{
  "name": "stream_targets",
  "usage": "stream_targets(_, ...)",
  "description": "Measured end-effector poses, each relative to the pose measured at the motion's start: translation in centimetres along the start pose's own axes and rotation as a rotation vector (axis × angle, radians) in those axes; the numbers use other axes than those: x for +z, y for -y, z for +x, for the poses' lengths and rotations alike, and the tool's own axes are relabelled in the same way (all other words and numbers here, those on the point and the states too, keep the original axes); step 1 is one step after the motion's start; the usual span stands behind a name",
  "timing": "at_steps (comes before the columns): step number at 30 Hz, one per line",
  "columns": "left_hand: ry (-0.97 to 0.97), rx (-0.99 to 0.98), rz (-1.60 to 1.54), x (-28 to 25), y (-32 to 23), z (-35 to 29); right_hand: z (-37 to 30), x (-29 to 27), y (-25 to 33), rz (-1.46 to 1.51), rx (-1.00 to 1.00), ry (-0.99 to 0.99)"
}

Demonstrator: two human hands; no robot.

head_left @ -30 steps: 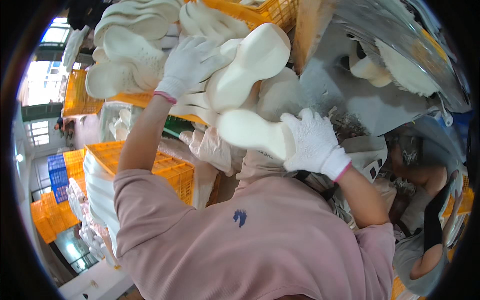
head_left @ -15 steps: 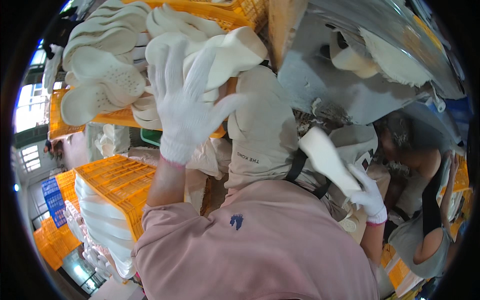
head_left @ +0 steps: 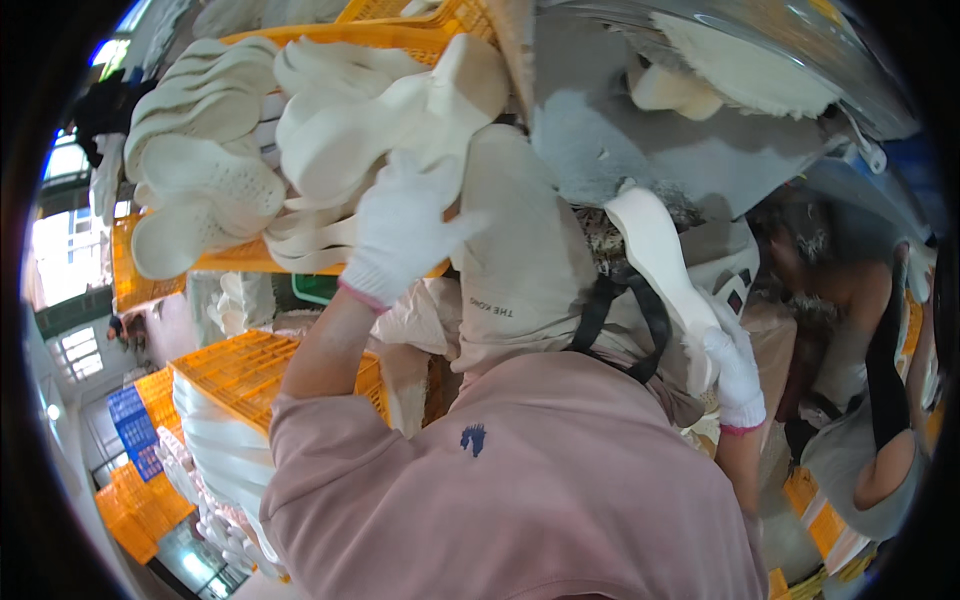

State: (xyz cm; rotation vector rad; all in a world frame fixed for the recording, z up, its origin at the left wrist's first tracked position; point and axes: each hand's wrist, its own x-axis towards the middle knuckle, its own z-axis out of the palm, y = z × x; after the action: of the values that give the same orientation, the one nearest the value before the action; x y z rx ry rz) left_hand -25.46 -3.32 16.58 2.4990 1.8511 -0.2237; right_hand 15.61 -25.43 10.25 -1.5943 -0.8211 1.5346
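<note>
My right hand (head_left: 735, 365), in a white knitted glove, is closed around the lower end of a white shoe sole (head_left: 655, 240). That sole stands lengthwise over my lap, its curved end pointing away from me. On the left, my gloved left hand (head_left: 405, 220) holds nothing. Its thumb is spread, and its slightly blurred fingers reach to the near side of a pile of white soles. One wide sole (head_left: 340, 140) and another with a raised heel end (head_left: 470, 85) lie closest to it. Soles with small holes (head_left: 210, 180) sit farther left in the orange crate (head_left: 225, 262).
A grey metal machine housing (head_left: 620, 130) with a ragged white pad (head_left: 745, 70) and a cream piece (head_left: 680, 92) stands ahead right. A black strap (head_left: 650, 320) crosses my lap. Another orange crate (head_left: 245, 375) stands left. A co-worker (head_left: 865, 480) is close on the right.
My left hand has come down and nearer from its raised, wide-spread pose above the pile. The sole in my right hand has turned more upright.
</note>
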Motion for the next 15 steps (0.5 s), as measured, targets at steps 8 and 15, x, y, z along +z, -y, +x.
stream_targets(8, -0.54, 0.102, -0.203, 2.7, 0.6, -0.7, 0.5, 2.3, -0.6, 0.753, 0.157, -0.241)
stream_targets(15, 0.632, -0.404, -2.433, 11.9, -22.8, 4.2, 2.4, 5.5, -0.5, 1.18, 0.119, -0.131)
